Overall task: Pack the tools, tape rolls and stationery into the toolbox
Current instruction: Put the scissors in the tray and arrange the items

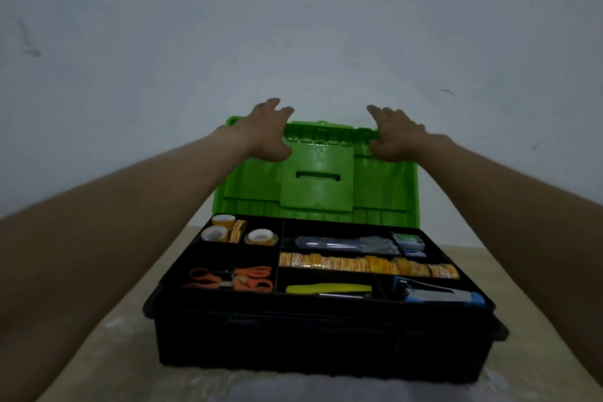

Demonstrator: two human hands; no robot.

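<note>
Two bare arms stretch forward over the open toolbox [319, 336]. Both hands are up at the top edge of its green lid [316, 186], which stands upright at the far side of the black box.

Left hand [267, 130]: fingers spread and almost straight above the lid's rim, thumb down in front of the inner face, nothing clasped. Right hand [394, 137]: much the same pose at the other end of the rim, fingers loose and splayed, thumb in front. Whether either palm presses on the plastic cannot be told.

Contents of the tray, all nearer the person than the hands:
- Below the left hand, far corner compartment: loose tape rolls [225, 232], some lying flat, some on edge.
- Nearer still on the left-hand side: orange scissors [228, 277], more than one pair, lying flat.
- Below the right hand: a clear bag [346, 243] of long items, contents unclear, with a small green box [408, 240] just beside it.
- Next compartment toward the person: a row of tape rolls [368, 266] on edge, side by side along a narrow slot.
- Front, between the two forearms: a yellow-handled tool [326, 289] lying flat.
- Front, on the right-hand side: a blue tool [437, 292], type unclear.

The box sits on a pale table [98, 320]. Beyond the hands is a plain grey wall [293, 26].
</note>
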